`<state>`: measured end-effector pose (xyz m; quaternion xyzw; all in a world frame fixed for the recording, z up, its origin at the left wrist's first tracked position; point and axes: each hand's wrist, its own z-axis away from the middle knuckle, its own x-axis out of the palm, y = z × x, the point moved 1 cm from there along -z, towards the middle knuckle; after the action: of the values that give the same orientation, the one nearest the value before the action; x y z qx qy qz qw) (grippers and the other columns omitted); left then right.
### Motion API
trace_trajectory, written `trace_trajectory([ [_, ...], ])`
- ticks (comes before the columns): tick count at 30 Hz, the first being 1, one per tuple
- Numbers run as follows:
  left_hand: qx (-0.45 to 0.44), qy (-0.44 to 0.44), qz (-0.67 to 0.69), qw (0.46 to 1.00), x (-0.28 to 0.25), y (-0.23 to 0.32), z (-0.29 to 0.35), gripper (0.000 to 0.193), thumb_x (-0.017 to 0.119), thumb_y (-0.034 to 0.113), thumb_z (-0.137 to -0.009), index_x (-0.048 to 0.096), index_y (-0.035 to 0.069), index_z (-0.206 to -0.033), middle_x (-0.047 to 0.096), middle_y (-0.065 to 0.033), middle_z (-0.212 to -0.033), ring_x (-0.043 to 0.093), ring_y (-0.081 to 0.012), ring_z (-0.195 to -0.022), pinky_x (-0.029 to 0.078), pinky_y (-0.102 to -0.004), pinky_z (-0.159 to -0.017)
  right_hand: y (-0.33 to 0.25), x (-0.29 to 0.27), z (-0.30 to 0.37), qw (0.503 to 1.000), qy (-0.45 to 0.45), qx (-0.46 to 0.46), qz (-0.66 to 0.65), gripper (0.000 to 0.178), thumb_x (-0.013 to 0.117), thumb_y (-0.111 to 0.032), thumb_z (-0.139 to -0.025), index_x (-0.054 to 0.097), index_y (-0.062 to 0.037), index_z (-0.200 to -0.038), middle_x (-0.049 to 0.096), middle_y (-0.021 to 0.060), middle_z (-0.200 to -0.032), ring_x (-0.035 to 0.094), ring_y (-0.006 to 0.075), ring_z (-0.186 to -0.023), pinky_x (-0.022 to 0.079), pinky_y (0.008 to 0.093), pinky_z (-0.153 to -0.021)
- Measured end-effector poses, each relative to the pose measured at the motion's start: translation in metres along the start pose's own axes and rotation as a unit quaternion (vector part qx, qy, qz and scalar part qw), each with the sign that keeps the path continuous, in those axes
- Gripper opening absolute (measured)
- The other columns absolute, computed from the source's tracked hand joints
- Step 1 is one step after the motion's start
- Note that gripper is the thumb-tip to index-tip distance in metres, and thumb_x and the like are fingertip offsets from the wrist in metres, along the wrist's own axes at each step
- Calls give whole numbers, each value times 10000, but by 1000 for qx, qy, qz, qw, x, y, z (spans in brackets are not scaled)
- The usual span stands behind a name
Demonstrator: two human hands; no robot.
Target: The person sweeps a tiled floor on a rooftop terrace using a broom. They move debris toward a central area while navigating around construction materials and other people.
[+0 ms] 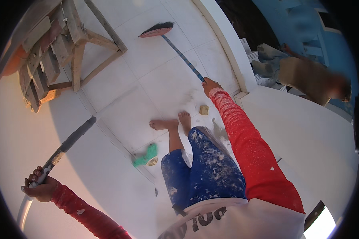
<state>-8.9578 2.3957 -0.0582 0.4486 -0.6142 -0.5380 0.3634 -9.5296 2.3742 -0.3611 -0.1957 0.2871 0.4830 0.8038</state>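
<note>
White floor tiles lie under us; our right hand grips the blue broom, our left hand grips a grey pole.

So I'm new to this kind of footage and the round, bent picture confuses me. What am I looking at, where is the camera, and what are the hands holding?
There is no machine here. A person wears a wide fisheye camera on the head, looking down, so straight lines bend near the rim. You see their own body from above: red sleeves, paint-spattered blue shorts and bare feet on a white tiled floor.

The right hand grips the blue handle of a broom, whose brush head rests on the tiles. The left hand is closed around a dark, spattered pole.

On the floor lie a small tan block by the feet and a green brush. A wooden frame stands at upper left. Another person crouches at upper right.
</note>
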Motion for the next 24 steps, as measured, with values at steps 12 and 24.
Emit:
trace_trajectory([
  [12,-38,-48,-63,996,-16,-45,-18,407,610,284,-899,543,-117,-914,648,-234,-945,657,-305,-805,543,-393,-823,254,54,288,963,-177,181,97,366,444,-401,-945,487,-218,-1260,653,195,-1044,626,385,-978,482,491,-855],
  [24,-10,-40,-236,971,-6,-89,-14,630,643,425,-868,491,-122,-1141,645,-209,-1052,652,-309,-980,551,-390,-862,173,2,13,988,55,88,-115,395,412,-383,-965,546,-139,-1246,609,153,-1198,559,391,-1100,437,461,-952],
])
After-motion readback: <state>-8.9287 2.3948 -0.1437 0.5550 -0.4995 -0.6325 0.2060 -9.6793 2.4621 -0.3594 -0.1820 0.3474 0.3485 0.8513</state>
